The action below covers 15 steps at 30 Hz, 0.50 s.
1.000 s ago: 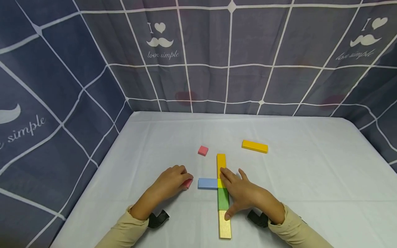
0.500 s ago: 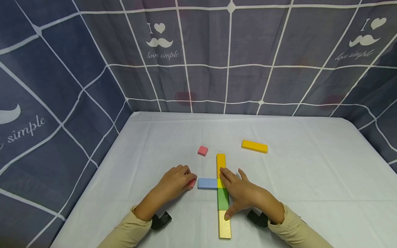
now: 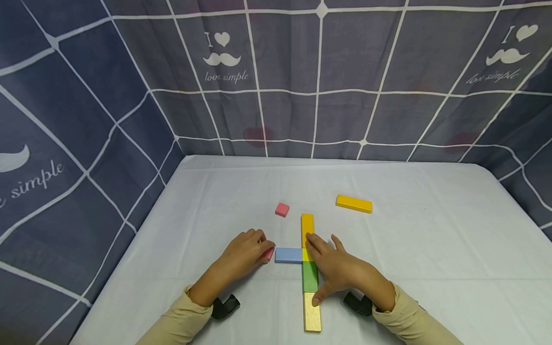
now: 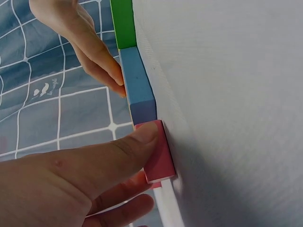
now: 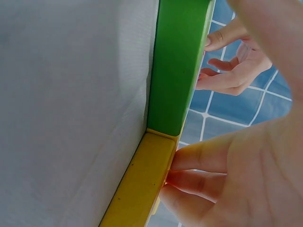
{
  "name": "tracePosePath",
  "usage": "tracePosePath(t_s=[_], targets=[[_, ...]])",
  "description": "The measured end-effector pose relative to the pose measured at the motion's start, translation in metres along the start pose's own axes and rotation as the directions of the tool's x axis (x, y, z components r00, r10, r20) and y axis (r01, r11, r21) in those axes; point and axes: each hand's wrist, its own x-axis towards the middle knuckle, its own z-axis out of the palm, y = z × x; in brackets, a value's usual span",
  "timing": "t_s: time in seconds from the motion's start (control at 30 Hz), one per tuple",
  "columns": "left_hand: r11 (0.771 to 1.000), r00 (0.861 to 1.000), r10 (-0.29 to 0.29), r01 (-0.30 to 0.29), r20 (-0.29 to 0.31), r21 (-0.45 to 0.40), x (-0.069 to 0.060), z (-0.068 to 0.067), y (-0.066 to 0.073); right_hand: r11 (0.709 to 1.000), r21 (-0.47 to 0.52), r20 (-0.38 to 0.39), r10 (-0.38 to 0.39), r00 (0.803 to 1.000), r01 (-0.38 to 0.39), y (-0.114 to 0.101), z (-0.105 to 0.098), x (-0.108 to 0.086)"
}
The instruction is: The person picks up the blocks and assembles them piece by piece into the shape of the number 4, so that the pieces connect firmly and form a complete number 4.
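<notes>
Looking down from the head view, we find the red block (image 4: 161, 163) in front of the left hand (image 3: 246, 251), pinched between thumb and fingers at the left end of the blue block (image 3: 288, 255). Our right hand (image 3: 338, 268) lies with its fingers extended, fingertips on the far yellow block (image 3: 307, 223) and thumb at the gold block (image 3: 312, 318). The blue block points left, its long axis square to the row, which runs away from us and includes the green block (image 3: 309, 277). From the left wrist we see the red block's longer edges run roughly in line with the blue one's; from the head, fingers hide most of it. Only the head view shows us the small red block (image 3: 282, 210) lying apart.
</notes>
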Motion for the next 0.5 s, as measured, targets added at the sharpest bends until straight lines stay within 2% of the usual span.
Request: tracePosePath(t_s=[0.5], targets=[[1.0,1.0,-0.003,0.003,0.001,-0.016,-0.0001,0.002,-0.0015,1.0,-0.002,0.005,0.002,1.0,-0.002,0.0012,0.0013,0.0012]])
